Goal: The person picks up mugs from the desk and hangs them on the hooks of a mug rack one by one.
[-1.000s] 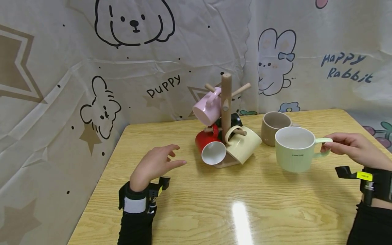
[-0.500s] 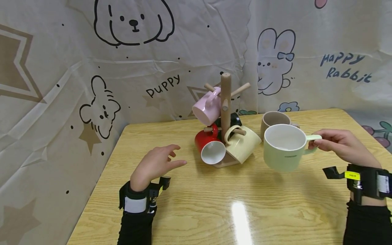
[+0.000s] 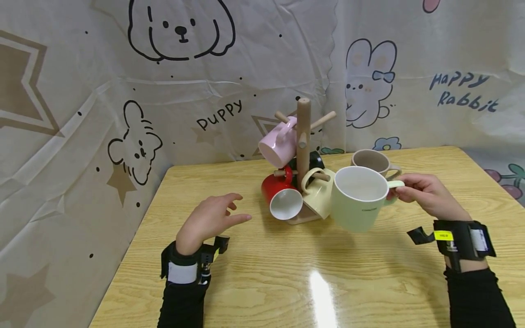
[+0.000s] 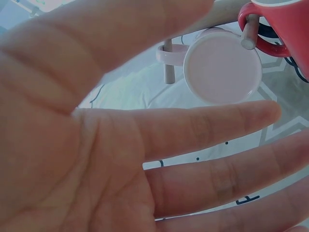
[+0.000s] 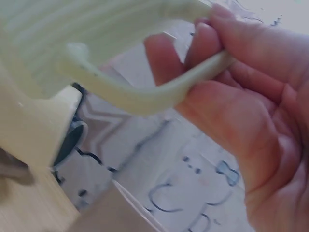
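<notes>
My right hand [image 3: 426,196] pinches the handle of a pale green mug [image 3: 354,202], which hangs upright above the table, in front of a cream mug's right side. In the right wrist view, fingers and thumb curl round the green handle [image 5: 140,99]. My left hand [image 3: 211,221] hovers left of the mug tree, fingers extended and holding nothing. On the wooden mug tree [image 3: 303,136] hang a pink mug [image 3: 279,146], a red mug [image 3: 275,187] and the cream mug [image 3: 317,196]. A black mug [image 3: 316,160] is mostly hidden behind the post.
A taupe mug [image 3: 371,159] stands upright on the wooden table [image 3: 266,273], behind the green one and partly covered by it. An upper right peg [image 3: 324,120] of the tree bears no mug. A printed cloth [image 3: 184,100] hangs behind the table.
My right hand has carried the green mug leftward toward the mug tree, and it now overlaps the cream mug in view. My left hand and the hanging mugs have stayed put.
</notes>
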{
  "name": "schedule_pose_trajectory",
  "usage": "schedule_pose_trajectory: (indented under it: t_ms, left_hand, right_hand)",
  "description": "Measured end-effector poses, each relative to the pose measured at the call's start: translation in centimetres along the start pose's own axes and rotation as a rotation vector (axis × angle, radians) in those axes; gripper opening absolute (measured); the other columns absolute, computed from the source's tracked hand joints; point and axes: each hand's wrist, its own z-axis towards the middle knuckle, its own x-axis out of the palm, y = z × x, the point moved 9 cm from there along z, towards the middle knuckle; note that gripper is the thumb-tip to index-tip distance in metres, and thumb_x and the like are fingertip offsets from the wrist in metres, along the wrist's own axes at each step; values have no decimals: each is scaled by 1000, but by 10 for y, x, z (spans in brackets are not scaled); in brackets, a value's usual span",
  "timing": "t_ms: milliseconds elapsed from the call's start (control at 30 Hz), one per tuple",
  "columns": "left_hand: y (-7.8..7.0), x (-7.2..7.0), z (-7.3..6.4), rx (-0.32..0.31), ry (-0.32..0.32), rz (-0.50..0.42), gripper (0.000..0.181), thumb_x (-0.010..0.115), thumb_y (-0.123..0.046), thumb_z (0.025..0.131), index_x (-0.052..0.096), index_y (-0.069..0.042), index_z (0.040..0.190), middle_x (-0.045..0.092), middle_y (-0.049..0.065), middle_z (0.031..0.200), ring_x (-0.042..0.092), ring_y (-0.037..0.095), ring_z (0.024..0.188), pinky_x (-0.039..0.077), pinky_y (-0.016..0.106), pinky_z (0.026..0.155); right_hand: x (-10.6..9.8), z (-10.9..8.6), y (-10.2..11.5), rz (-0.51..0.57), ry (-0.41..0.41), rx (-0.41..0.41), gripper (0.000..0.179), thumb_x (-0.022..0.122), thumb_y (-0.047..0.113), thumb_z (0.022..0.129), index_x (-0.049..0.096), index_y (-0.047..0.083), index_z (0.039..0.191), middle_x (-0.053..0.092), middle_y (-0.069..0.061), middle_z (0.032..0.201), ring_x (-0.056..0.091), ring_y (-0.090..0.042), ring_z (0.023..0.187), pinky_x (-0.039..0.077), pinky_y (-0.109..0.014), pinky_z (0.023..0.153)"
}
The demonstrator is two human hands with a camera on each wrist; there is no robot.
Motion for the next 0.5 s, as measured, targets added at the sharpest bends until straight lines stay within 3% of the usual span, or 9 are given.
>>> schedule_pose_trajectory:
  t_ms: [300,500]
  left_hand:
    - [-2,2,0,20,0,1,57,62,-39,85,50,-6,129,64,15,111,63,28,96,52,39,76]
    - [-4,3,2,40,6,9,56,62,-40,85,51,-6,129,64,15,111,64,28,96,52,40,78]
  right_hand:
    - [34,20,-6,78,-30,11,32,42,-6,93,65,13,105,68,5,91,64,-4,83,53,-17,75]
    - [61,30,-7,7,-88,44,23,45,0,94,64,11,101,67,9,89,63,-2,83,52,-16,76]
